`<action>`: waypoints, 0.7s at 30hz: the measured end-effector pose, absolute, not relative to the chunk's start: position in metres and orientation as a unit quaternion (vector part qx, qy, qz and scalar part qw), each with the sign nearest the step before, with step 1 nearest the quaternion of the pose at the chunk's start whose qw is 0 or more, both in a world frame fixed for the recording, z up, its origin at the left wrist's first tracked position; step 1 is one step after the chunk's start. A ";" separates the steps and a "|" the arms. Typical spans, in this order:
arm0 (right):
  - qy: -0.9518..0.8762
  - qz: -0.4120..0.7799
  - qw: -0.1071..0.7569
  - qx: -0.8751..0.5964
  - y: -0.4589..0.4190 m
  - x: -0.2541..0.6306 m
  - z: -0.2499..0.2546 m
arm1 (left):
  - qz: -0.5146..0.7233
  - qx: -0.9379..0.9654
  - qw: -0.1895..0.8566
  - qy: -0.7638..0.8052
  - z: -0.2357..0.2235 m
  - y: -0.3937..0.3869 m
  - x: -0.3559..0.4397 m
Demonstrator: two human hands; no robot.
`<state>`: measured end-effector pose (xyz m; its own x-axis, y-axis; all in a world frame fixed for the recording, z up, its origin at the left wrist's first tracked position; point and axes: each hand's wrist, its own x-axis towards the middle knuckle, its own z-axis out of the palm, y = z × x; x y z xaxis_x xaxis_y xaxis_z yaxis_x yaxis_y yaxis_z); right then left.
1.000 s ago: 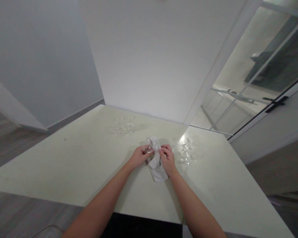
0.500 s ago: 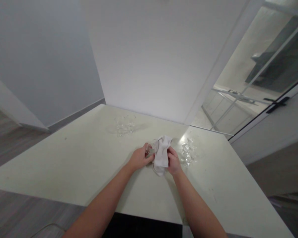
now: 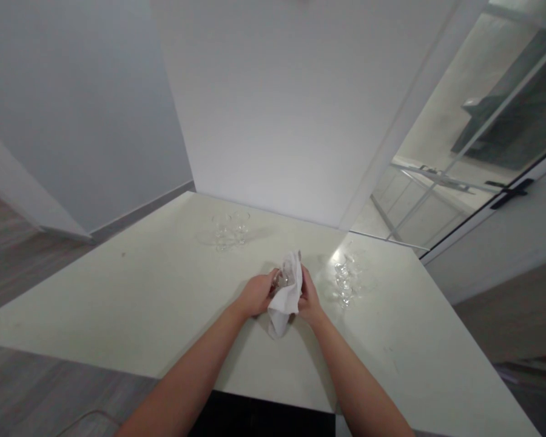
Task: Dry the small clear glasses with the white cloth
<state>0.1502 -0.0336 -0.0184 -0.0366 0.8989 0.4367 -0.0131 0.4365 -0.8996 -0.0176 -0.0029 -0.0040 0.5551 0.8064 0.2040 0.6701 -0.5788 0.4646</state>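
Observation:
Over the middle of the pale table (image 3: 118, 303), my left hand (image 3: 255, 295) grips a small clear glass (image 3: 282, 279). A white cloth (image 3: 286, 296) is wrapped against the glass and hangs down below it. My right hand (image 3: 308, 297) presses that cloth onto the glass from the right. Most of the glass is hidden by the cloth and my fingers.
Two clear glasses (image 3: 230, 227) stand at the back of the table, left of centre. Several more clear glasses (image 3: 344, 280) stand close to the right of my hands. A white wall rises behind the table, and a glass partition (image 3: 459, 133) stands at the right.
The cloth was bunched flat under both hands; it has since been lifted and folded around the glass, and now hangs lower between my hands. The hands have drawn closer together.

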 end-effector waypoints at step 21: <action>-0.504 0.414 0.624 -0.430 -0.027 0.158 -0.019 | 0.452 0.617 0.494 0.413 -0.002 0.007 -0.019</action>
<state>0.1581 -0.0269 -0.0192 0.1482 0.9506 0.2728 -0.0831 0.2868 -0.9544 -0.0187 0.0067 -0.0019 0.2503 0.9565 0.1501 0.0626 -0.1707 0.9833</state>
